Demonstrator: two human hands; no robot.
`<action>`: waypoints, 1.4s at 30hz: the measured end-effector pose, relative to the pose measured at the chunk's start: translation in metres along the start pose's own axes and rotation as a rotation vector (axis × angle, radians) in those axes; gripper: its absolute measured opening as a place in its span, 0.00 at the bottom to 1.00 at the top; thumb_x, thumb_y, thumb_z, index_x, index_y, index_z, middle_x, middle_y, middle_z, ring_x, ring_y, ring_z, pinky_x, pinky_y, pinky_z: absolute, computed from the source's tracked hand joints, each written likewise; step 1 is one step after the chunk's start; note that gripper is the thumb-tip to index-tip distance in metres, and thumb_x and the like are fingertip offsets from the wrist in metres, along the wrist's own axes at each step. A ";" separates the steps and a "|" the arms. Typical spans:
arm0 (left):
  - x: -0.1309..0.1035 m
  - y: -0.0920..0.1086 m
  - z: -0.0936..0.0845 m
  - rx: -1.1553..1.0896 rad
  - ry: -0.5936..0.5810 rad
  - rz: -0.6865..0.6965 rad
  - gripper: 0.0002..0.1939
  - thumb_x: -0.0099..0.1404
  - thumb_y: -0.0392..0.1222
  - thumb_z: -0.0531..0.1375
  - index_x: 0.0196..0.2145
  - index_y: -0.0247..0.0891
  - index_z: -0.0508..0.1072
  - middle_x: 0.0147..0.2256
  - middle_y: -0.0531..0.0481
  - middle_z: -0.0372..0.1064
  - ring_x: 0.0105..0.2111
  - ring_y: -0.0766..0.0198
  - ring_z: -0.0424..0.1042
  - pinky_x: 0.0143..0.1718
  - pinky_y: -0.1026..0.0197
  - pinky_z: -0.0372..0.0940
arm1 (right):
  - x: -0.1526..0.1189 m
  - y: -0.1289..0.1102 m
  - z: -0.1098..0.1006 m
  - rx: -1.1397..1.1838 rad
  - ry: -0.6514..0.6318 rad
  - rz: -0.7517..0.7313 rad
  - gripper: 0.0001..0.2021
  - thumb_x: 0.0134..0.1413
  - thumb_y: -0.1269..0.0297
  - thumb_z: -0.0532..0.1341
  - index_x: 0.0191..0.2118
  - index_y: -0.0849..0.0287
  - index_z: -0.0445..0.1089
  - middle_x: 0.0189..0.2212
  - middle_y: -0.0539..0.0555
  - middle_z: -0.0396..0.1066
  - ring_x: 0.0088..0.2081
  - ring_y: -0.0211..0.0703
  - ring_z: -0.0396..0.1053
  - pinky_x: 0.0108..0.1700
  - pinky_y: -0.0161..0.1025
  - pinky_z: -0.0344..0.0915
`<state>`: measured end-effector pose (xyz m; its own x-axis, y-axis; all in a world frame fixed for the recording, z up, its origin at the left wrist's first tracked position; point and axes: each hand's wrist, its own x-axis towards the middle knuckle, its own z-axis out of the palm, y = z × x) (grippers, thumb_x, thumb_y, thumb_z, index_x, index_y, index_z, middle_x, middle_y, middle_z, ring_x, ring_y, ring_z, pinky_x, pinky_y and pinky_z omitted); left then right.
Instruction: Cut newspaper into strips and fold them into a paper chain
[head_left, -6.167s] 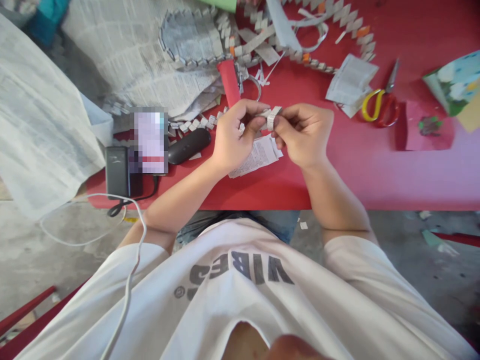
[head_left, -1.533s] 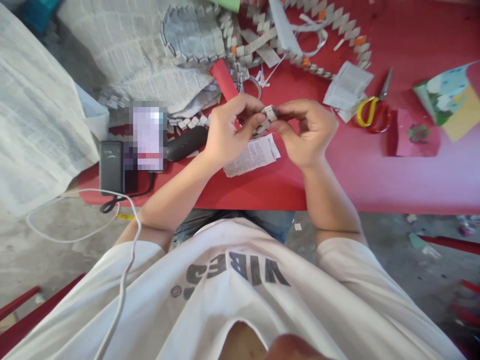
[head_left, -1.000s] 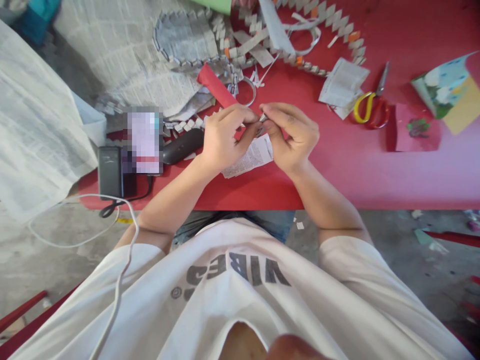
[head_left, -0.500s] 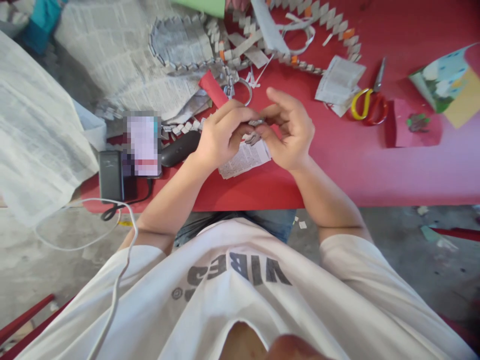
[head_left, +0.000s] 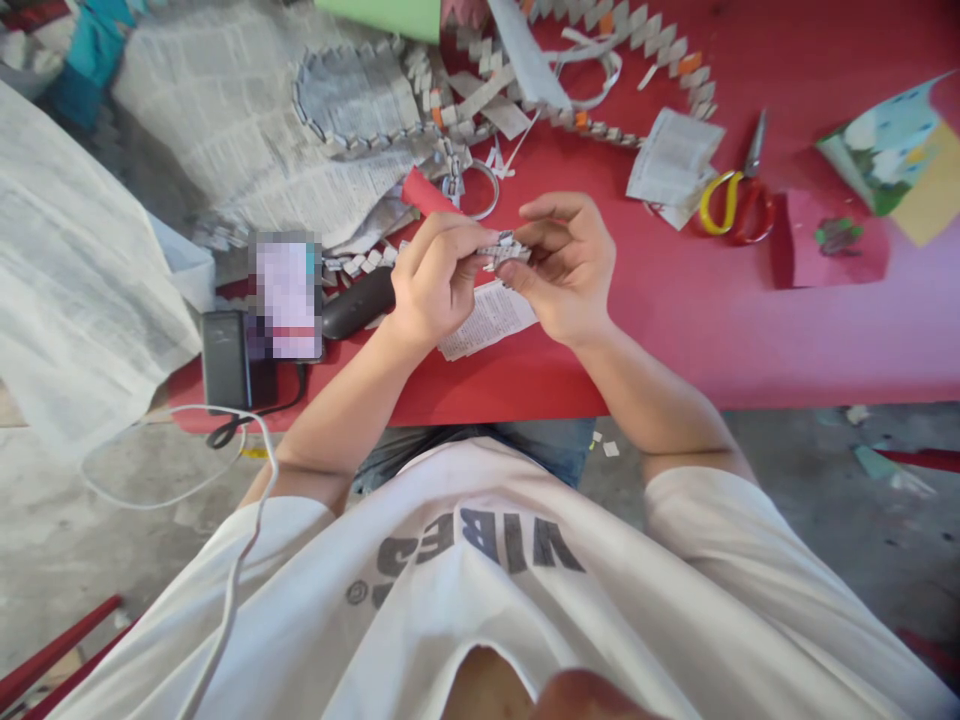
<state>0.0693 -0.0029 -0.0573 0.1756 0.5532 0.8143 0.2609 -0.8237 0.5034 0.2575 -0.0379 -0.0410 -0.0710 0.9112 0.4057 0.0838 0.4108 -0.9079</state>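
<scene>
Between my two hands is the end of a folded newspaper chain (head_left: 507,250), made of small interlocked links. My left hand (head_left: 441,275) is closed, its fingers and thumb pinching the chain from the left. On the other side, my right hand (head_left: 571,268) pinches the chain's right end with thumb and forefinger, its other fingers curled loosely. Below the hands lies a small stack of printed paper strips (head_left: 489,320) on the red table. A rolled piece of red paper (head_left: 427,192) lies just beyond my left hand. Part of the chain is hidden by my fingers.
Scissors (head_left: 739,195) with yellow and red handles lie right, near folded newspaper pieces (head_left: 675,155). A long zigzag paper chain (head_left: 652,35) curves across the back. Left are newspaper sheets (head_left: 225,120), a phone (head_left: 289,300), a black power bank (head_left: 225,358) and a black case (head_left: 360,302).
My right hand has lowered slightly and its raised forefinger has come down. More of the chain now shows between my fingers. The whole view has shifted a little.
</scene>
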 end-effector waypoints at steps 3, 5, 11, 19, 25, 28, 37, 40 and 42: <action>0.004 0.009 -0.001 -0.006 -0.035 -0.054 0.18 0.81 0.62 0.56 0.55 0.50 0.72 0.44 0.46 0.76 0.46 0.53 0.83 0.49 0.44 0.79 | -0.001 -0.008 -0.004 -0.086 0.068 -0.030 0.25 0.62 0.40 0.70 0.58 0.44 0.69 0.43 0.50 0.80 0.46 0.47 0.83 0.50 0.50 0.82; 0.009 0.019 -0.004 -0.037 -0.060 -0.078 0.18 0.79 0.64 0.58 0.56 0.51 0.71 0.45 0.46 0.76 0.46 0.53 0.83 0.48 0.44 0.80 | -0.002 -0.013 -0.007 -0.117 0.084 -0.052 0.22 0.63 0.44 0.70 0.58 0.44 0.71 0.43 0.50 0.81 0.48 0.49 0.84 0.53 0.52 0.82; 0.024 0.042 -0.009 -0.062 -0.147 -0.135 0.19 0.76 0.64 0.63 0.54 0.50 0.75 0.44 0.46 0.76 0.42 0.55 0.82 0.44 0.48 0.81 | -0.006 -0.013 -0.010 -0.115 0.067 -0.101 0.21 0.64 0.46 0.70 0.58 0.46 0.73 0.43 0.50 0.82 0.49 0.50 0.84 0.56 0.54 0.83; 0.023 0.044 -0.011 -0.080 -0.151 -0.189 0.13 0.79 0.58 0.62 0.47 0.48 0.77 0.42 0.47 0.76 0.39 0.59 0.80 0.42 0.52 0.81 | -0.013 -0.005 -0.004 -0.152 0.124 -0.121 0.18 0.67 0.45 0.68 0.55 0.47 0.74 0.42 0.50 0.81 0.46 0.48 0.85 0.53 0.51 0.84; 0.018 0.040 -0.006 -0.172 -0.131 -0.224 0.14 0.77 0.57 0.64 0.42 0.45 0.78 0.41 0.48 0.75 0.40 0.61 0.79 0.45 0.53 0.80 | -0.017 -0.005 -0.002 -0.299 0.118 -0.233 0.14 0.71 0.47 0.64 0.50 0.50 0.72 0.40 0.48 0.79 0.40 0.42 0.83 0.47 0.48 0.84; 0.015 0.036 -0.005 -0.212 -0.113 -0.274 0.15 0.75 0.59 0.66 0.40 0.45 0.79 0.41 0.47 0.74 0.41 0.59 0.79 0.47 0.52 0.80 | -0.018 -0.007 0.000 -0.298 0.130 -0.294 0.11 0.71 0.49 0.64 0.47 0.49 0.68 0.38 0.45 0.78 0.36 0.39 0.81 0.42 0.46 0.82; 0.020 0.043 -0.014 -0.277 -0.172 -0.408 0.16 0.75 0.60 0.66 0.40 0.46 0.80 0.44 0.47 0.75 0.46 0.56 0.81 0.56 0.47 0.80 | -0.011 -0.004 -0.002 -0.239 0.133 -0.358 0.10 0.69 0.54 0.66 0.45 0.47 0.64 0.35 0.44 0.76 0.36 0.40 0.80 0.39 0.46 0.80; 0.022 0.045 -0.017 -0.287 -0.195 -0.452 0.18 0.75 0.62 0.66 0.41 0.46 0.81 0.44 0.47 0.76 0.49 0.54 0.82 0.58 0.45 0.79 | -0.008 0.002 -0.006 -0.271 0.108 -0.345 0.10 0.70 0.51 0.66 0.42 0.47 0.65 0.35 0.45 0.76 0.36 0.42 0.79 0.40 0.49 0.81; 0.023 0.044 -0.018 -0.309 -0.203 -0.480 0.19 0.73 0.64 0.66 0.42 0.46 0.81 0.44 0.47 0.77 0.51 0.53 0.82 0.58 0.44 0.80 | -0.007 0.005 -0.009 -0.297 0.092 -0.328 0.10 0.70 0.50 0.65 0.42 0.47 0.67 0.35 0.46 0.76 0.36 0.43 0.79 0.41 0.50 0.82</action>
<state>0.0680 -0.0288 -0.0112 0.2920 0.8598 0.4190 0.0738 -0.4570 0.8864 0.2674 -0.0423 -0.0478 -0.0535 0.7245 0.6872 0.3540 0.6572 -0.6654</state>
